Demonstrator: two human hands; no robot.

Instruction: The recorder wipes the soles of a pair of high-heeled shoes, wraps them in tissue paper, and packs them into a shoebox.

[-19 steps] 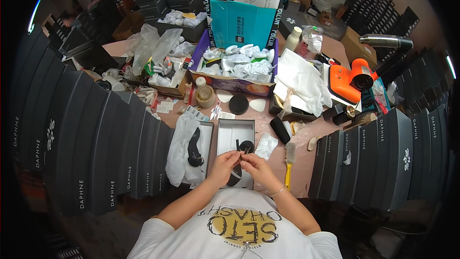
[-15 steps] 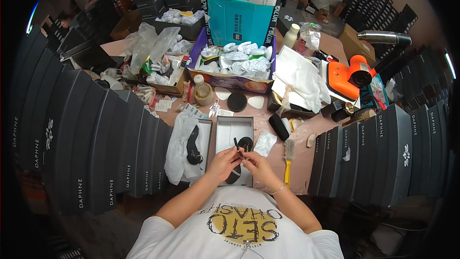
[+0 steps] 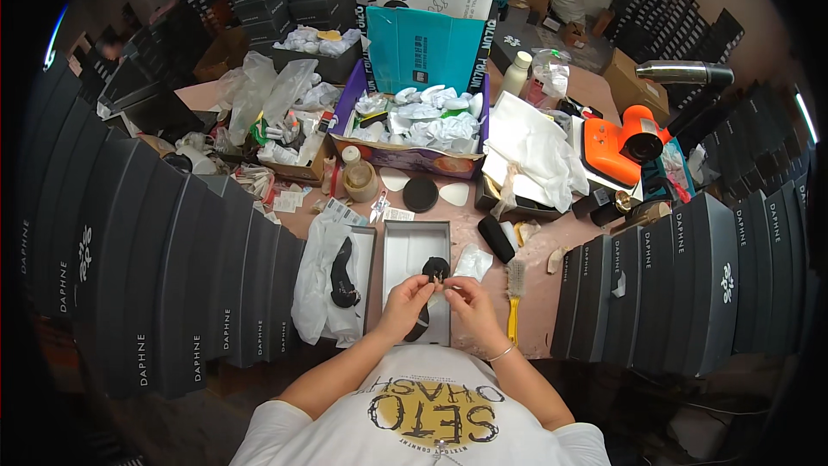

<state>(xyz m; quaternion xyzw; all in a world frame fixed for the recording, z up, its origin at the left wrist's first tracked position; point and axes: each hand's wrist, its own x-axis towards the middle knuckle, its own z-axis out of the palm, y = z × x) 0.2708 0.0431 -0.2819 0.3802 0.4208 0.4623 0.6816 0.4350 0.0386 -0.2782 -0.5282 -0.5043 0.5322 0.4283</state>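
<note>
A black shoe (image 3: 436, 267) (partly hidden by the hands (image 3: 404, 307)) is over an open, pale-lined box (image 3: 412, 242).

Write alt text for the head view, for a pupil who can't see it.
A person's left hand and right hand handle a black shoe at an open grey box. Another black shoe lies on white wrapping to the left, a yellow-handled brush to the right. Dark boxes flank the table.

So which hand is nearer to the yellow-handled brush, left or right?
Right. The right hand is just left of the yellow-handled brush, not touching it; the left hand is farther left, over the open box.
</note>
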